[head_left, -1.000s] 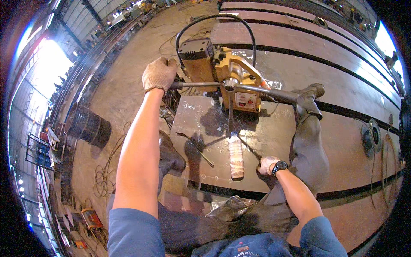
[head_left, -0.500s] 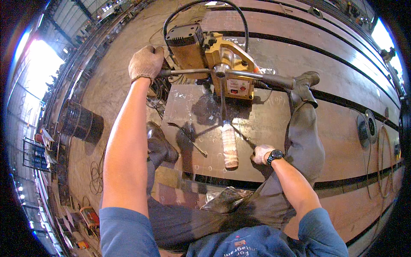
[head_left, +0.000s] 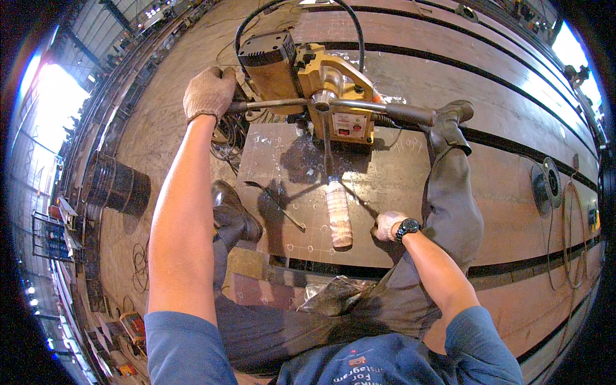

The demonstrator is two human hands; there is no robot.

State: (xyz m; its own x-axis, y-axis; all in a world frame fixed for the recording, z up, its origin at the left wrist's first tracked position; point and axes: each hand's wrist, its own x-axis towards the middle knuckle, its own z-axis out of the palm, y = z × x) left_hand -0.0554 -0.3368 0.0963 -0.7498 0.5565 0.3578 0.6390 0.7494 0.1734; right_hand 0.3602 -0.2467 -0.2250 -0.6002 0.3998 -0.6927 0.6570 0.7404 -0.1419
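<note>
A yellow and grey magnetic drill (head_left: 327,74) stands on a chalk-marked steel plate (head_left: 391,167) between my legs. Its feed handle (head_left: 279,103) has three spokes; the one pointing toward me ends in a grip wrapped in pale tape (head_left: 339,215). My left hand (head_left: 210,95), in a knitted glove, is closed around the end of the left spoke. Low and to the right of the taped grip, my gloved right hand (head_left: 389,226) is closed on a thin dark rod (head_left: 360,201), whose far end reaches near that grip. The drill's cutter is hidden behind its body.
A bent metal bar (head_left: 276,205) lies on the plate left of the taped grip. Coiled cables (head_left: 228,138) lie beside the drill. A crumpled plastic bag (head_left: 337,295) is near my lap. A black drum (head_left: 117,184) stands left, a cable reel (head_left: 545,186) right.
The view has shifted a little, so the drill and both hands appear slightly farther left. Both hands keep their holds, and the handle shows no clear turn.
</note>
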